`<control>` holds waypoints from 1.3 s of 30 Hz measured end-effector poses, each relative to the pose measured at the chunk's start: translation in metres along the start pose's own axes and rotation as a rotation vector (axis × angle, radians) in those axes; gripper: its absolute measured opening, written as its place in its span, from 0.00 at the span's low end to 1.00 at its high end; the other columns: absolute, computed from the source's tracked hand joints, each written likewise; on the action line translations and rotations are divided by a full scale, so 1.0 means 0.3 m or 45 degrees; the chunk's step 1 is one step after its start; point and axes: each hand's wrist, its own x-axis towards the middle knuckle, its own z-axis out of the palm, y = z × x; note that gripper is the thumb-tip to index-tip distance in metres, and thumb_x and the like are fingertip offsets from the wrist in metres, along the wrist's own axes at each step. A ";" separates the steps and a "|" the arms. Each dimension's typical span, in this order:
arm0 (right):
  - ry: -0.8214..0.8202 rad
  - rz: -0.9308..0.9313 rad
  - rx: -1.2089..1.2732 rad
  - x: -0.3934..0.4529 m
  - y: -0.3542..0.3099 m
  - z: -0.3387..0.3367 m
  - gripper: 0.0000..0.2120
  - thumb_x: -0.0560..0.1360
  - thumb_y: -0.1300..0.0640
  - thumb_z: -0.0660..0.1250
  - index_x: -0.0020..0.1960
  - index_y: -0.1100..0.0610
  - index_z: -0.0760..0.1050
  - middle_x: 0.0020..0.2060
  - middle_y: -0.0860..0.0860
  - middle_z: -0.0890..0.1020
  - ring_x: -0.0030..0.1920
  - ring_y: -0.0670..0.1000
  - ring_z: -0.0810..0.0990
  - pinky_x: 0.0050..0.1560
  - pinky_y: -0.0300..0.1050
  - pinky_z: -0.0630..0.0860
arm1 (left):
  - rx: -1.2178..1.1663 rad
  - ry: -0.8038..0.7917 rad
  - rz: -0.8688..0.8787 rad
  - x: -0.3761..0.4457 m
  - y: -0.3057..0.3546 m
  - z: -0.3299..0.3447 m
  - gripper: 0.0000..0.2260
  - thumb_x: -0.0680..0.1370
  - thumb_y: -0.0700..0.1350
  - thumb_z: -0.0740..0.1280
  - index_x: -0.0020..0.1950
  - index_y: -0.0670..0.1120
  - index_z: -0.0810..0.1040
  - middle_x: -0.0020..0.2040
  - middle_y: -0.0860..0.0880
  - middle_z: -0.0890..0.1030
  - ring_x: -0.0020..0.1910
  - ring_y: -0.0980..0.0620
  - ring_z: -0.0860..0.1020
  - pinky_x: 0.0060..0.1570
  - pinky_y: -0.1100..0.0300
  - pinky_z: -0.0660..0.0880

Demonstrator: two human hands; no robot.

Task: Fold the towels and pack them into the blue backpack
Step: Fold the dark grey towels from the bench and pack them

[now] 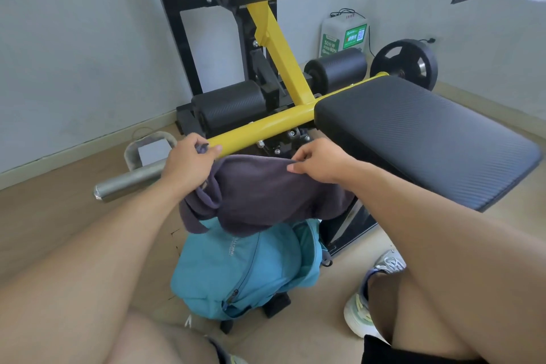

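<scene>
A dark purple-grey towel [266, 192] hangs spread between my two hands, just above the blue backpack [245, 269]. My left hand [189, 159] grips the towel's left top corner, fingers curled round the cloth. At the right top edge, my right hand [319, 161] pinches the towel. The towel's lower part droops over the backpack's top and hides its opening. The backpack stands upright on the floor between my knees, leaning against the bench frame.
A gym bench with a yellow frame [266, 127] and a black padded seat [419, 139] stands right behind the towel. A steel bar [127, 183] sticks out left. A weight plate [404, 63] leans by the wall. My shoe [366, 298] is right of the backpack.
</scene>
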 end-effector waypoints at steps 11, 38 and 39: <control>0.154 -0.405 -0.009 -0.037 -0.101 0.011 0.10 0.71 0.48 0.79 0.47 0.52 0.83 0.38 0.48 0.82 0.35 0.42 0.76 0.31 0.27 0.70 | 0.032 -0.496 0.441 -0.101 0.200 0.008 0.12 0.80 0.54 0.69 0.38 0.53 0.81 0.22 0.57 0.69 0.24 0.59 0.67 0.27 0.66 0.61; -0.080 -0.213 0.669 -0.134 -0.141 0.017 0.10 0.76 0.60 0.75 0.55 0.62 0.80 0.47 0.64 0.85 0.41 0.57 0.85 0.41 0.49 0.86 | -0.736 -0.170 -0.277 -0.092 0.237 0.078 0.24 0.75 0.61 0.73 0.33 0.47 0.67 0.30 0.49 0.69 0.33 0.49 0.68 0.39 0.55 0.66; -0.098 -0.237 0.657 -0.139 -0.142 0.019 0.09 0.77 0.61 0.74 0.55 0.62 0.80 0.47 0.63 0.86 0.41 0.56 0.85 0.37 0.45 0.85 | -0.766 -0.212 -0.288 -0.096 0.239 0.079 0.23 0.73 0.62 0.75 0.35 0.47 0.71 0.31 0.48 0.73 0.35 0.48 0.71 0.41 0.54 0.70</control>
